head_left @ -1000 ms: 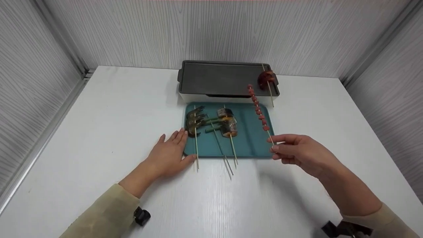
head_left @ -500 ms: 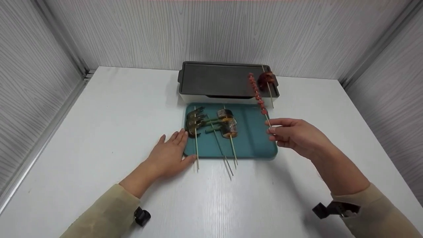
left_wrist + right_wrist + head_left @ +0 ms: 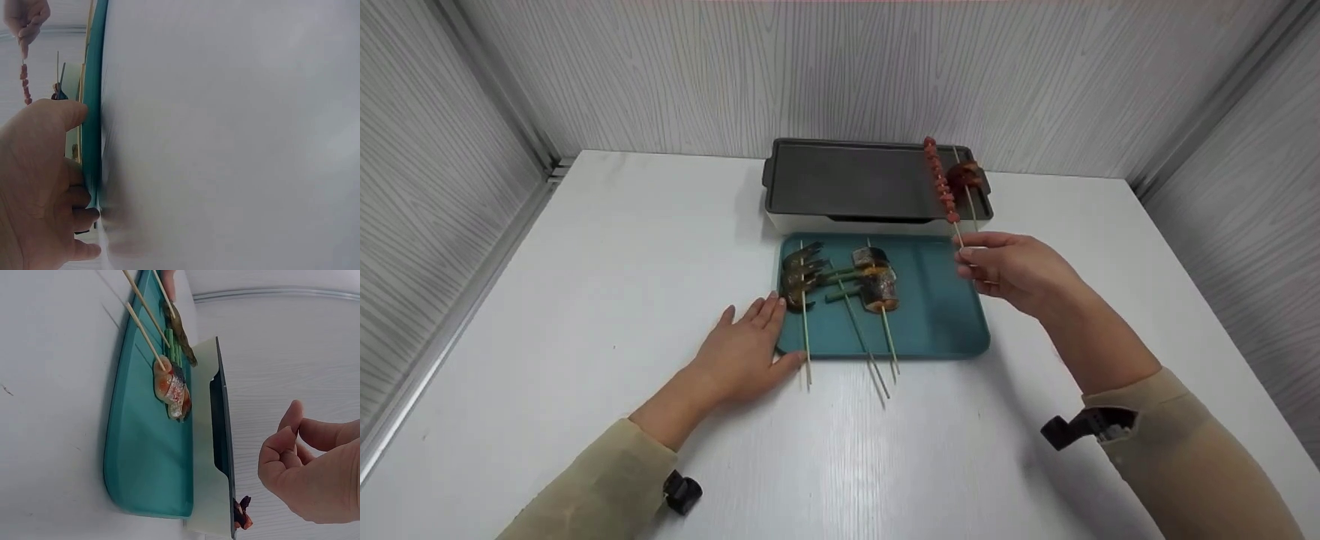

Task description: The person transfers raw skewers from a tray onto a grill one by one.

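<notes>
My right hand point(image 3: 1020, 274) pinches the bare stick end of a skewer of small red pieces point(image 3: 939, 180) between thumb and fingers. The skewer's loaded part is over the right side of a dark griddle point(image 3: 847, 180); whether it touches cannot be told. Beside it, a skewer with a dark red piece point(image 3: 962, 176) lies at the griddle's right end. My left hand point(image 3: 742, 352) lies with fingers extended, touching the left edge of a teal tray point(image 3: 937, 330). On the tray are a shrimp skewer point(image 3: 795, 281), a skewer of green stalks point(image 3: 844, 295) and a fish-piece skewer point(image 3: 879, 289).
The griddle's white base point(image 3: 802, 223) stands right behind the tray on a white table point(image 3: 660, 225). Several stick ends overhang the tray's front edge. Pale wood-grain panels point(image 3: 870, 75) enclose the table at the back and sides.
My right hand has moved forward and slightly left, carrying the red skewer from above the tray to over the griddle. The left hand and the tray have stayed put.
</notes>
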